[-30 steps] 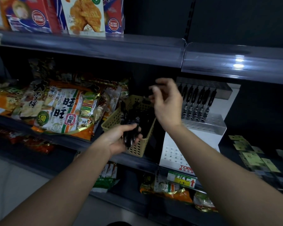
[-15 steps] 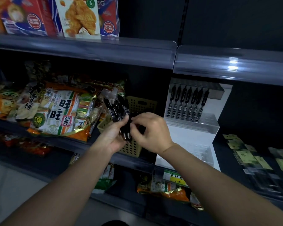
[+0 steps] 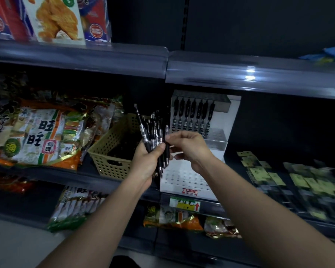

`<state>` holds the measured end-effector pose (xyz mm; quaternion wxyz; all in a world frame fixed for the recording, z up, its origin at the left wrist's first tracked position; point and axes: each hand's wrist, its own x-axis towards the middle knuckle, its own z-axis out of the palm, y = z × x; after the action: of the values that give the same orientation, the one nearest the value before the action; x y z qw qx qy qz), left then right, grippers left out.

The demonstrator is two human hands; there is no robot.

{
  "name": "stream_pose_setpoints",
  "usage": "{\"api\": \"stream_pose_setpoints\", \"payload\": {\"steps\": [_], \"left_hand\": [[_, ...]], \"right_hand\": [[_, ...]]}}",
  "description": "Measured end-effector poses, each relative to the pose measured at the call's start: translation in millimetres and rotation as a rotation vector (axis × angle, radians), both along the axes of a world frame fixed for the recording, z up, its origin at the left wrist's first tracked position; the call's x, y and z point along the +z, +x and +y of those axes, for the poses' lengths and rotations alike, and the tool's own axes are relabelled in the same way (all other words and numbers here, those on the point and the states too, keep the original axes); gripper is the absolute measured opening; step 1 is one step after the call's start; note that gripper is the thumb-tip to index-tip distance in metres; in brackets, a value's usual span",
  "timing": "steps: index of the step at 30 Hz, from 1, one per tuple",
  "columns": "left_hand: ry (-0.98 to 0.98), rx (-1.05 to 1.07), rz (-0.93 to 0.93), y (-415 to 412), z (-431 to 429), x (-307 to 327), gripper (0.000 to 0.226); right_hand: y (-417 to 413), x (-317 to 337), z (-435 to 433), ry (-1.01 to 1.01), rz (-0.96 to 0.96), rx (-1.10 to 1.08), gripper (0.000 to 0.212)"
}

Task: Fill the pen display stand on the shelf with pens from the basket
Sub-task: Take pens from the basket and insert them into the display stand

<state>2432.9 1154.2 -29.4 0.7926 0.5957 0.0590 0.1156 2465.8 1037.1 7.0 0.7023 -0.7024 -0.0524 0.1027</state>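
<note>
shelf (image 3: 97,176): basket (image 3: 112,151) and pen display stand (image 3: 199,151) side by side at its front edge
left hand (image 3: 145,161): clamped round a pen bundle (image 3: 153,132)
right hand (image 3: 190,147): fingertips pinching one pen (image 3: 167,149) (slide it straight out, don't loosen the rest)

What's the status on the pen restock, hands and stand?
Left hand shut on pen bundle; right hand pinching one pen from it. Display stand has pens in top row only. Nothing blocking.
</note>
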Motion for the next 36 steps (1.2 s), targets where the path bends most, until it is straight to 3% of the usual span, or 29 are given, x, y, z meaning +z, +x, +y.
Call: {"api": "stream_pose_setpoints", "payload": {"steps": [6, 16, 29, 36], "left_hand": [[-0.065, -0.026, 0.068, 6.4, -48.9, -3.3, 0.006], [-0.239, -0.134, 0.109, 10.9, -97.9, -23.8, 0.014], [-0.230, -0.234, 0.096, 14.4, -105.9, -20.6, 0.013], [-0.217, -0.269, 0.109, 15.9, -104.0, -20.6, 0.010]], "right_hand": [[11.7, 2.2, -44.6, 0.057, 0.003, -0.153, 0.006], [46.3, 4.6, -106.4, 0.095, -0.049, -0.388, 0.011], [83.8, 5.8, -117.6, 0.276, -0.038, -0.588, 0.007], [102.7, -5.6, -108.3, 0.251, -0.128, -0.680, 0.015]]}}
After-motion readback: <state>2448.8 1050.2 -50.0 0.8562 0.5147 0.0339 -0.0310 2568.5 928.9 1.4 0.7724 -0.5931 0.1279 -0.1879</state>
